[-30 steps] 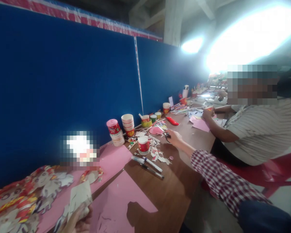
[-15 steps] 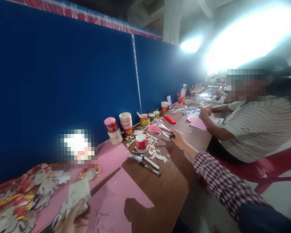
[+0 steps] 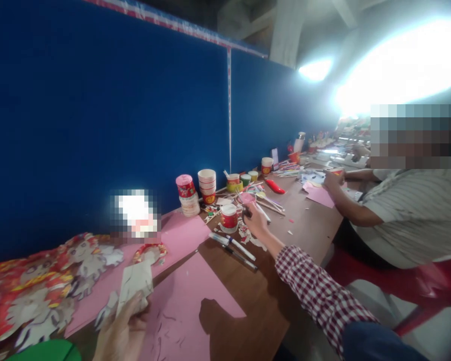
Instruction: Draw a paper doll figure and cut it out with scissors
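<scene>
Head camera: the left hand [image 3: 126, 321] pinches a pale, white paper piece with dark marks [image 3: 135, 283] between thumb and fingers, held up over pink paper sheets [image 3: 178, 311] at the near edge of the brown wooden table [image 3: 259, 296]. The right hand [image 3: 258, 223], reaching out from a maroon-and-white checked sleeve [image 3: 315, 286], has its fingers closed around black-handled scissors [image 3: 245, 212], just beside a red-and-white paper cup [image 3: 229, 218] and above white paper scraps [image 3: 247, 235]. Pens [image 3: 240, 256] lie on the table nearer the wearer. Red, yellow and white paper cut-out figures [image 3: 41, 296] spread at far left. At right sits a person in a striped light shirt [image 3: 424, 210], hands near pink paper [image 3: 319, 194].
</scene>
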Action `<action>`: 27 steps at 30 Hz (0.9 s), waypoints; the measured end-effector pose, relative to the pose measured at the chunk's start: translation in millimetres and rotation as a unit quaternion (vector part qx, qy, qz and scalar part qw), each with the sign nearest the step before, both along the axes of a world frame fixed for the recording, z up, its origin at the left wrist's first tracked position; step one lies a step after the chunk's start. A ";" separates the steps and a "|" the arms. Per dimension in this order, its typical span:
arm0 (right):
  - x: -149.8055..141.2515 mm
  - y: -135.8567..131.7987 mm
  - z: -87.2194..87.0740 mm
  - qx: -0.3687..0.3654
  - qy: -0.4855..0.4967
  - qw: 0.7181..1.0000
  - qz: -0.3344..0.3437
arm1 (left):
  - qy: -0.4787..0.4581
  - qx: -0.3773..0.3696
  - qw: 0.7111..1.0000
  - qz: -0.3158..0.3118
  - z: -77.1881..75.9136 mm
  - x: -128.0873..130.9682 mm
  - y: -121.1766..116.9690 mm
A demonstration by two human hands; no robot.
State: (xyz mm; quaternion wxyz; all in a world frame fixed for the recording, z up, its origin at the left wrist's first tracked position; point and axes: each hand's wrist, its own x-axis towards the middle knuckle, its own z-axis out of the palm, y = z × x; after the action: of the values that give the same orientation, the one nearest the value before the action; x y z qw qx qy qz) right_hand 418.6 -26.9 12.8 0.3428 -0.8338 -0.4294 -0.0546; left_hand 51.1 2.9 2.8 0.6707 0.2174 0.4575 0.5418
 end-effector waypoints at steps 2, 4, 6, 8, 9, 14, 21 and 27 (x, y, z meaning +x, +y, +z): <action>11.1 -5.0 4.0 -0.009 -0.005 0.999 -0.037 | 0.004 -0.001 1.000 0.000 -1.8 -0.9 0.4; 26.0 -13.7 7.3 -0.020 -0.006 0.996 -0.085 | 0.005 -0.003 1.000 -0.003 -2.8 -1.9 1.0; 39.5 -22.9 7.5 -0.045 0.003 0.993 -0.111 | 0.002 -0.006 1.000 -0.008 -1.6 -2.0 1.2; 48.3 -29.6 4.9 -0.068 0.013 0.990 -0.126 | 0.001 -0.012 1.000 -0.008 1.3 -1.1 0.7; 50.8 -31.4 3.3 -0.075 0.017 0.988 -0.132 | 0.002 -0.013 1.000 -0.006 3.0 -0.4 0.2; 51.2 -29.6 0.4 -0.069 0.019 0.987 -0.143 | 0.014 -0.008 1.000 -0.002 8.0 2.7 -2.3; 44.5 -23.7 0.9 -0.034 0.007 0.994 -0.103 | 0.005 0.007 1.000 -0.001 5.5 2.7 -3.7; 30.8 -25.3 11.9 0.065 0.014 0.995 -0.074 | -0.014 0.021 1.000 0.002 2.0 4.4 -4.9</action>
State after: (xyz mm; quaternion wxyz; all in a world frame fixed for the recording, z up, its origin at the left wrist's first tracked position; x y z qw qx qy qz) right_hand 449.4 -52.2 24.7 0.3974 -0.8400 -0.3569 -0.0959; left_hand 55.5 -2.0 4.7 0.6713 0.2234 0.4369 0.5555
